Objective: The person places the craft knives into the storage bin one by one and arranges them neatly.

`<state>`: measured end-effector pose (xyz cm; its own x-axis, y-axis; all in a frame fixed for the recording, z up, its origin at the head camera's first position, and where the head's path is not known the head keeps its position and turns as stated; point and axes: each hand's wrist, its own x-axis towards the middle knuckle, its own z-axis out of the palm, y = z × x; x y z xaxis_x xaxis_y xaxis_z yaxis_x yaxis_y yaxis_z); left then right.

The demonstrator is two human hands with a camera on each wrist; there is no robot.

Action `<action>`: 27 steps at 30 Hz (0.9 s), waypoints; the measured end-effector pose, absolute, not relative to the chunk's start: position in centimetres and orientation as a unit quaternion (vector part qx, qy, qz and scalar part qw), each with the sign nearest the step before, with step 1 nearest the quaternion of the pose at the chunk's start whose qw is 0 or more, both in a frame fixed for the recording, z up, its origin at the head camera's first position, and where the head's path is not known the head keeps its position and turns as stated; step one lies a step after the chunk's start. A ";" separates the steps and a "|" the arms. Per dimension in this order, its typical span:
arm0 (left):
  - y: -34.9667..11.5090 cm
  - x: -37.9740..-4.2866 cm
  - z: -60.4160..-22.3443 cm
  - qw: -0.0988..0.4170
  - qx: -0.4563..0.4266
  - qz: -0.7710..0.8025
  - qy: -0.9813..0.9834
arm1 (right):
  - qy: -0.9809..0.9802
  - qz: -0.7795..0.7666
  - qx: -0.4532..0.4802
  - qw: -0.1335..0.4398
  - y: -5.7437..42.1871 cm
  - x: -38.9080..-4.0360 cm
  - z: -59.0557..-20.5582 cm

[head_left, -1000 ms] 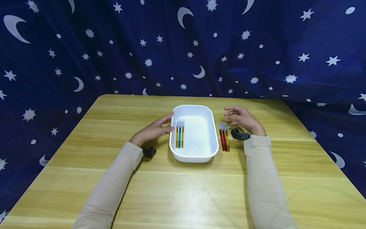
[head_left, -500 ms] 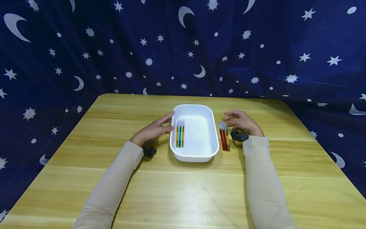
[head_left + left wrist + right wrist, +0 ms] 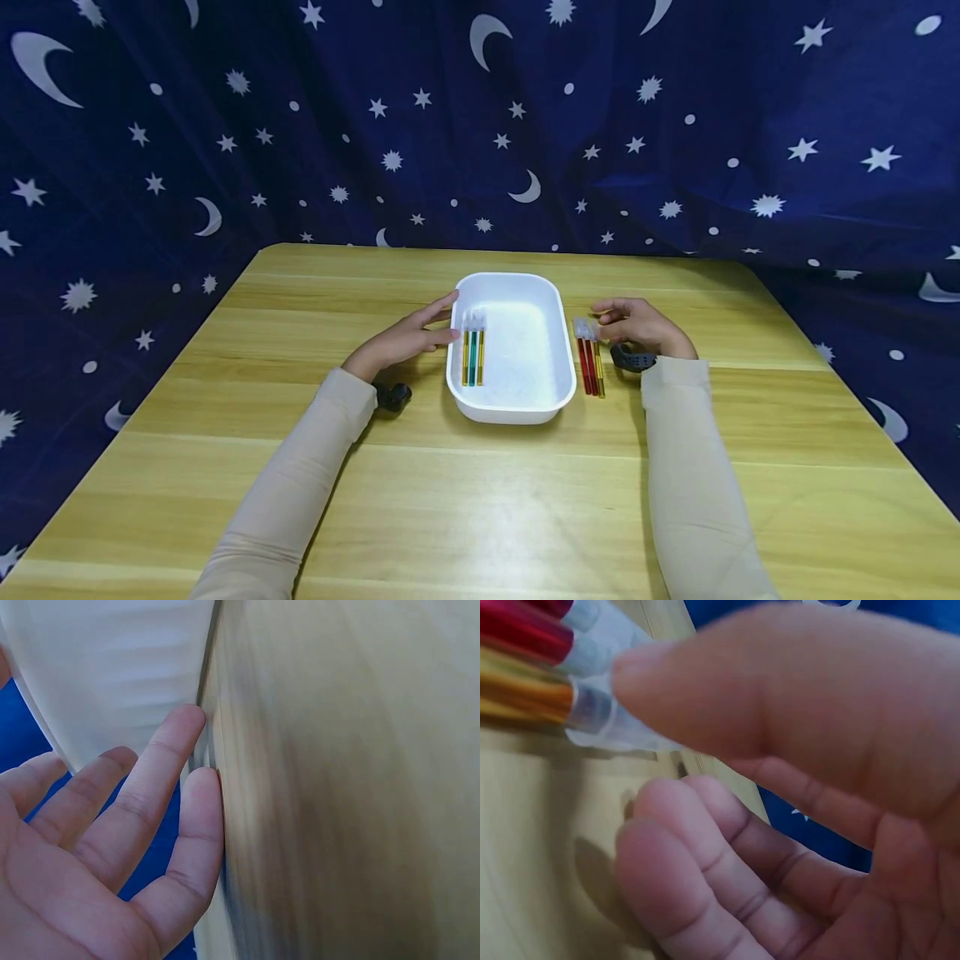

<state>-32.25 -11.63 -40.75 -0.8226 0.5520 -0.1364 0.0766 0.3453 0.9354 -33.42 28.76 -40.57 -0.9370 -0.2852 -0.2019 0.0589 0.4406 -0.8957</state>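
Note:
A white rectangular tray stands mid-table, with a green craft knife between two gold craft knives along its left side, clear caps pointing away. My left hand rests against the tray's left wall, thumb at the rim and fingers spread; the left wrist view shows fingertips beside the wall. Right of the tray, two red craft knives and a gold craft knife lie side by side on the table. My right hand is at their clear caps, its thumb over the gold knife's cap and its other fingers loosely bent.
The wooden table extends around the tray on every side. A dark blue curtain with moons and stars hangs behind it. Black wrist cameras sit below both hands.
My right hand has come down and toward me, bringing its thumb to the gold knife's cap. The left hand, the tray and the knives stay in place.

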 end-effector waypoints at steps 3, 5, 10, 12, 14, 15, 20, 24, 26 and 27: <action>-11.7 -32.2 -40.7 0.221 0.201 0.536 0.790 | 0.833 -0.521 -0.078 0.169 28.8 -33.5 -40.6; -11.7 -32.2 -40.7 0.221 0.204 0.536 0.789 | 0.835 -0.516 -0.074 0.173 28.8 -33.5 -40.6; -11.7 -32.1 -40.6 0.221 0.205 0.540 0.786 | 0.847 -0.496 -0.054 0.184 28.8 -33.6 -40.5; -11.6 -32.1 -40.6 0.220 0.202 0.540 0.787 | 0.850 -0.490 -0.052 0.187 28.8 -33.6 -40.4; -11.6 -32.1 -40.6 0.220 0.204 0.539 0.787 | 0.851 -0.487 -0.051 0.188 28.8 -33.5 -40.4; -11.6 -32.1 -40.6 0.220 0.205 0.538 0.787 | 0.851 -0.487 -0.051 0.189 28.8 -33.5 -40.3; -11.6 -32.1 -40.5 0.223 0.205 0.539 0.786 | 0.857 -0.479 -0.049 0.185 28.9 -33.3 -40.1; -11.6 -32.1 -40.5 0.224 0.202 0.540 0.786 | 0.856 -0.482 -0.060 0.178 28.8 -33.1 -39.8; -11.6 -32.1 -40.5 0.224 0.201 0.540 0.786 | 0.848 -0.494 -0.065 0.179 28.8 -33.1 -39.7; -11.6 -32.1 -40.5 0.224 0.201 0.539 0.787 | 0.843 -0.503 -0.066 0.179 28.8 -33.0 -39.6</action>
<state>-32.08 -11.62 -40.47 -0.8190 0.5577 -0.1349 0.0751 0.3373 0.9384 -33.04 28.80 -39.58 -0.9272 -0.2915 -0.2352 0.0683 0.4857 -0.8714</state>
